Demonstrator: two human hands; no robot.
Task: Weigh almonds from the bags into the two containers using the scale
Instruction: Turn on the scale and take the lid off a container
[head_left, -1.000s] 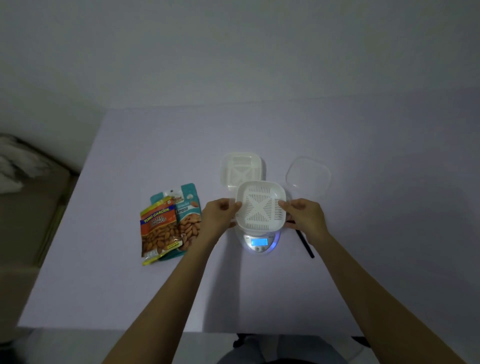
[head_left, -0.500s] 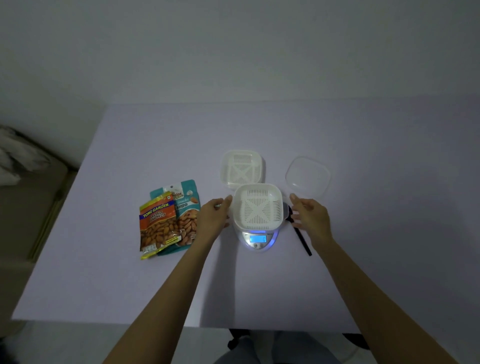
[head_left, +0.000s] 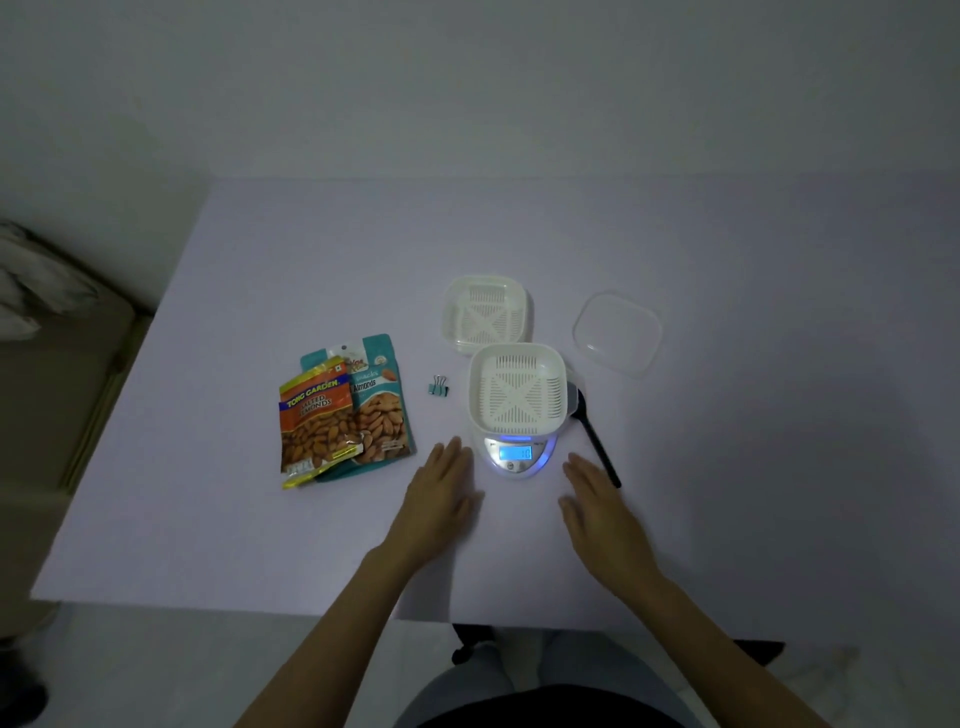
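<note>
A white slotted container (head_left: 517, 389) sits empty on the small digital scale (head_left: 516, 457), whose blue display is lit. A second container (head_left: 487, 316) stands just behind it on the table. Two almond bags lie to the left, the orange one (head_left: 316, 428) overlapping the teal one (head_left: 378, 410). My left hand (head_left: 441, 499) lies flat on the table left of the scale, fingers straight, holding nothing. My right hand (head_left: 592, 501) lies flat to the scale's right, also empty.
A clear lid (head_left: 617, 332) lies behind and right of the scale. A black spoon (head_left: 597, 441) lies right of the scale, near my right fingers. A small teal binder clip (head_left: 439, 387) sits between bags and scale. The table (head_left: 260, 519) ends close in front.
Both hands let go of the container's sides, leaving it on the scale, and drew back toward me to lie flat on the table. The binder clip came into sight.
</note>
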